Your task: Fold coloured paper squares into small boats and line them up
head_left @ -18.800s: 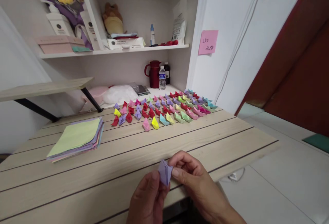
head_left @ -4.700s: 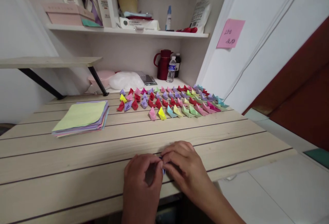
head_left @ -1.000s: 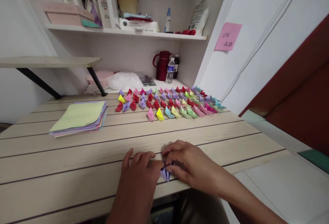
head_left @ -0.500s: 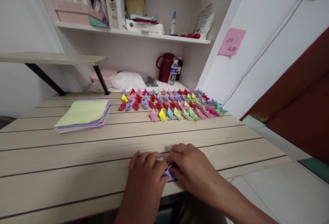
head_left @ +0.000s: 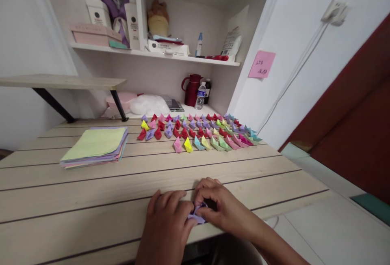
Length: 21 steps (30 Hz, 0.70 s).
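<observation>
A small folded piece of purple paper (head_left: 197, 215) lies between my hands close to the table's front edge, partly covered by fingers. My left hand (head_left: 170, 220) rests over its left end, with thumb and index finger closed on it. From the right, my right hand (head_left: 217, 204) pinches the paper between thumb and fingers. Beyond my hands, several rows of small folded paper boats (head_left: 201, 133) in red, pink, purple, green, yellow and blue stand across the back of the table.
At the left lies a stack of coloured square paper (head_left: 94, 143), pale yellow on top. A raised wooden shelf (head_left: 63, 81) on black legs stands behind it. A red jug (head_left: 192, 90) and a water bottle (head_left: 200, 96) stand at the back. The wooden table (head_left: 91, 200) ends just before me.
The camera view has tilted up slightly, so things sit lower in the picture. My right-hand fingers have shifted into a raised pinch, and more of the purple paper shows.
</observation>
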Available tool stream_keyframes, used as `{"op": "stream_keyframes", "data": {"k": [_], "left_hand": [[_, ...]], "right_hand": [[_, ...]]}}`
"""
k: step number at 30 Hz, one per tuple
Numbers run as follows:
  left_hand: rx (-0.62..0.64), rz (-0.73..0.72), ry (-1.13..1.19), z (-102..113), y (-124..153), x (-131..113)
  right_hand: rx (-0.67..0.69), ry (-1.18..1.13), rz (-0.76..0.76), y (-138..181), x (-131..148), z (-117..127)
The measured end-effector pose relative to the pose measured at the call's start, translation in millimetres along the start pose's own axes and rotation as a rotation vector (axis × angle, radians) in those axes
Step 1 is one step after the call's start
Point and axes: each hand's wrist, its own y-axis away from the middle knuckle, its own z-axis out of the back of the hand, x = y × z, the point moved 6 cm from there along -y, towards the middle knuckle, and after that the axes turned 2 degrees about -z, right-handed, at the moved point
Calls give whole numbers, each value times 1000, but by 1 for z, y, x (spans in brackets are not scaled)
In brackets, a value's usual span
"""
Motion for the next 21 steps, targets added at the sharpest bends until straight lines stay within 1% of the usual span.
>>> {"op": "stream_keyframes", "data": {"k": [4, 6, 9, 12, 14, 21], "left_hand": [[-97, 87, 45, -4, 1, 1], [-114, 108, 60, -5, 0, 0], [-56, 121, 67, -1, -3, -2], [73, 167, 102, 5, -6, -5], [129, 176, 110, 7, -7, -6], [191, 201, 136, 4, -8, -6]], "right_hand": [[4, 28, 10, 0, 3, 0], [5, 41, 13, 0, 5, 0], [-6, 52, 1, 0, 6, 0], [-10, 47, -20, 0, 5, -1], [-9, 33, -28, 1, 4, -1], [22, -16, -61, 1, 0, -1]]}}
